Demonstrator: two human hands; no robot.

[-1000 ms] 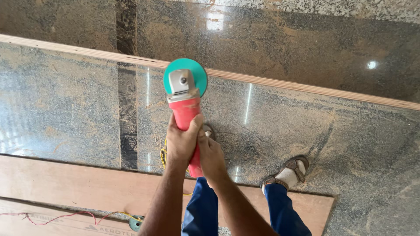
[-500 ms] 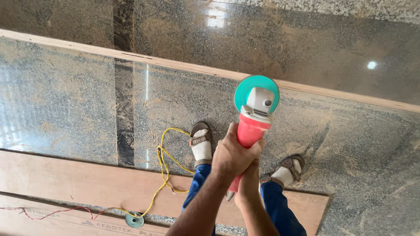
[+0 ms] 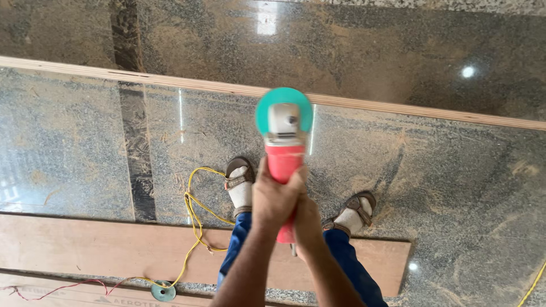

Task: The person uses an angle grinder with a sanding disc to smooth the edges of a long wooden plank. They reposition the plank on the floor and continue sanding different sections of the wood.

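a person is standing on a dusty polished granite floor (image 3: 466, 187), both hands closed around the red body of a handheld angle grinder with a green disc guard (image 3: 283, 133). the left hand (image 3: 274, 196) is gripping higher, the right hand (image 3: 307, 219) lower. the grinder is hovering above a thin plywood strip (image 3: 398, 108). a loose yellow cord (image 3: 196, 222) is looping beside a sandalled foot (image 3: 240, 185); it could snag and jerk the tool.
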